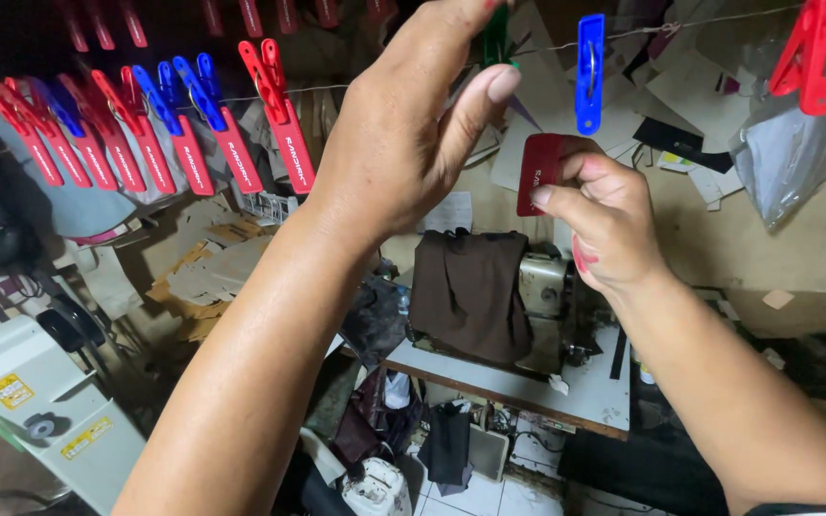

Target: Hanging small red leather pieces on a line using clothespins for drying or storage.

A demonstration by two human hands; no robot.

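Note:
My left hand (pixel 403 124) is raised to a thin wire line (pixel 700 24), its fingers pinched on a green clothes peg (pixel 495 38) that is mostly hidden behind them. Just right of it my right hand (pixel 609 215) holds a small dark red leather piece (pixel 539 172) between thumb and fingers, below a blue peg (pixel 590 72) that hangs on the wire. A row of red leather pieces (pixel 241 153) hangs to the left from red and blue pegs (pixel 184 91).
A red peg (pixel 819 53) clips a clear plastic bag (pixel 795 153) at the top right. Below stands a sewing machine (pixel 542 287) draped with brown cloth (pixel 470 291) on a white table (pixel 585 387). Paper patterns cover the wall. A white machine (pixel 31 411) sits lower left.

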